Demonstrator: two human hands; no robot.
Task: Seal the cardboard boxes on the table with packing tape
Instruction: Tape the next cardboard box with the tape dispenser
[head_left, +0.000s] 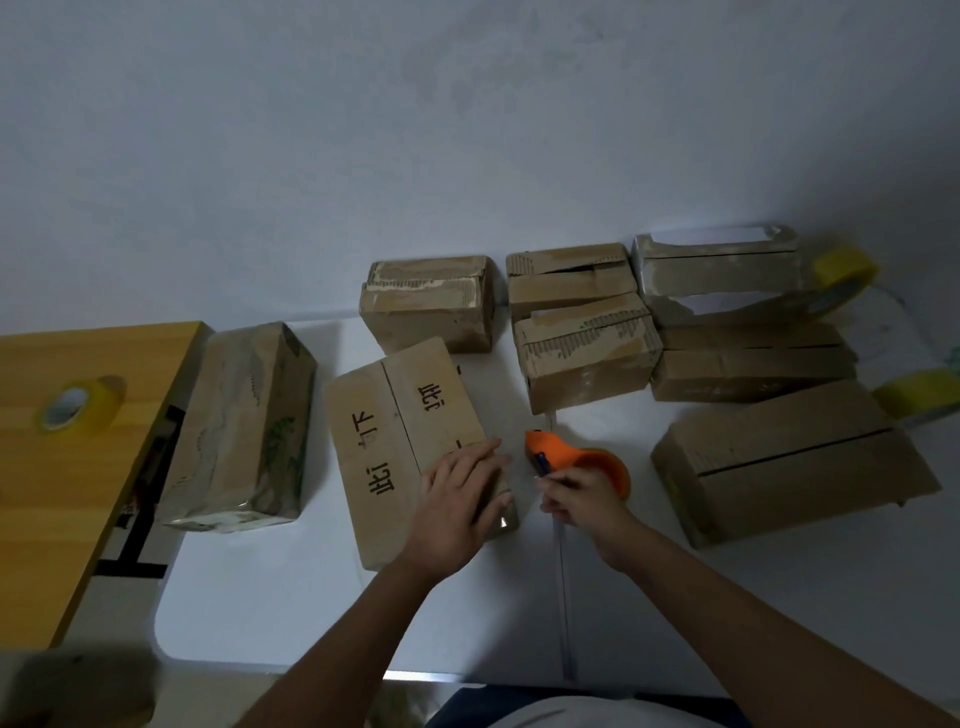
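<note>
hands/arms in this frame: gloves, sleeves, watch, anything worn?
Nothing worn that shows. The left hand and right hand are bare, no gloves, no rings or watch visible. Both forearms are bare up to the bottom edge of the frame, with no sleeve cuff in view. No markings visible.

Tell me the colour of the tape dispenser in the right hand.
Orange, with a small blue part; the tape dispenser in the right hand shows best in the head view.

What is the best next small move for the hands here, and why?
Probably bring the orange tape dispenser, gripped by the right hand, over to the brown cardboard box with black characters. The left hand already presses flat on that box, and its centre seam looks untaped.
</note>
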